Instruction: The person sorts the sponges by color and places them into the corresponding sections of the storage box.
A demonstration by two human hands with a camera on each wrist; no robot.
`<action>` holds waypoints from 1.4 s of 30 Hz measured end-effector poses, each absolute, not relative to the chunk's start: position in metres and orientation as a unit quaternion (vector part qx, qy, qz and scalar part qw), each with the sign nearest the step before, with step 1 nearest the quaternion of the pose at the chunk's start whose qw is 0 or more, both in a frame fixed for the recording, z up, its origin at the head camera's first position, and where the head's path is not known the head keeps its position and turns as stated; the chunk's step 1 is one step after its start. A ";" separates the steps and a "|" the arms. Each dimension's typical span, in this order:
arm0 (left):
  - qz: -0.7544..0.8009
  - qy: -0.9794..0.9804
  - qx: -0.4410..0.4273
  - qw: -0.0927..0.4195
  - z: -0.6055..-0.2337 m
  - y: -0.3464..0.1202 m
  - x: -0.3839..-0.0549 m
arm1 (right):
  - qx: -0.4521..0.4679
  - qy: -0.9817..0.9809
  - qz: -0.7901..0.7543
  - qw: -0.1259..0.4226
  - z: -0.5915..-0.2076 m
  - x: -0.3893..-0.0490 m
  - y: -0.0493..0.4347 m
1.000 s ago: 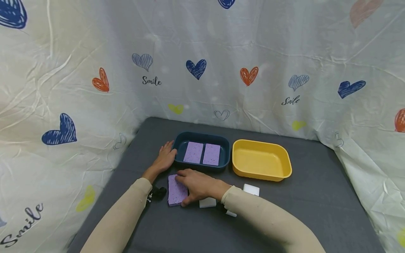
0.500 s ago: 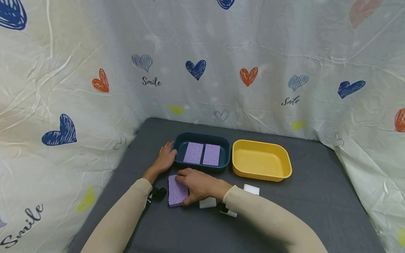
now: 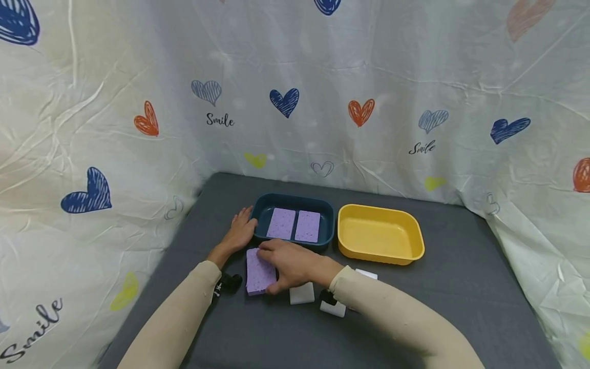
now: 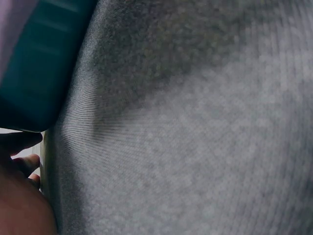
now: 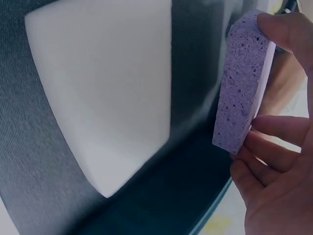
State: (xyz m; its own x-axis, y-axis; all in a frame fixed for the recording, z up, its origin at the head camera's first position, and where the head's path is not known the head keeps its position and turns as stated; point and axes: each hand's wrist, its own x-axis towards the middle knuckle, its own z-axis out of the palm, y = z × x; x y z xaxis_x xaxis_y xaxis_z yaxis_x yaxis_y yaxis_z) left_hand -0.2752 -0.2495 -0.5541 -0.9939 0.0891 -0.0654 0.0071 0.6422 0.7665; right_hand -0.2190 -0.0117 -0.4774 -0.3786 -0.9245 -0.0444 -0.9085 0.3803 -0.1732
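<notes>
A purple speckled sponge is gripped along its right edge by my right hand, just in front of the dark blue tray. In the right wrist view the thumb and fingers pinch the sponge at its ends, and it stands above the table. Two more purple sponges, a left one and a right one, lie side by side in the tray. My left hand rests with straight fingers against the tray's left side; the left wrist view shows its fingers by the tray corner.
To the right of the blue tray stands a yellow tray. White sponge blocks lie on the grey table: one beside my right hand, another near the wrist, and one partly behind the sleeve. A patterned curtain hangs behind the table.
My right hand has lifted the purple sponge slightly off the table, up and toward the blue tray. The left hand has stayed in place at the tray.
</notes>
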 end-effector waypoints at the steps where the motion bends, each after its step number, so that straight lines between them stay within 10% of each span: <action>1: 0.423 0.905 0.026 0.050 -0.554 -0.249 -0.275 | -0.554 0.828 -0.063 0.066 -0.476 -0.220 -0.011; 42: 0.423 0.905 0.021 0.044 -0.568 -0.256 -0.286 | -0.438 0.888 -0.127 0.057 -0.423 -0.276 0.027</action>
State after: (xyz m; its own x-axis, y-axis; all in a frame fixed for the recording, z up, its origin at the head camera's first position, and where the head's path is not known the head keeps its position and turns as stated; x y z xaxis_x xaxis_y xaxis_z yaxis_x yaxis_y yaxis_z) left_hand -0.2860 -0.2557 -0.5677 -0.9952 0.0758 -0.0615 0.0013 0.6409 0.7676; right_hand -0.2756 0.0272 -0.4228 -0.6095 -0.7927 0.0104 -0.7640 0.5838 -0.2748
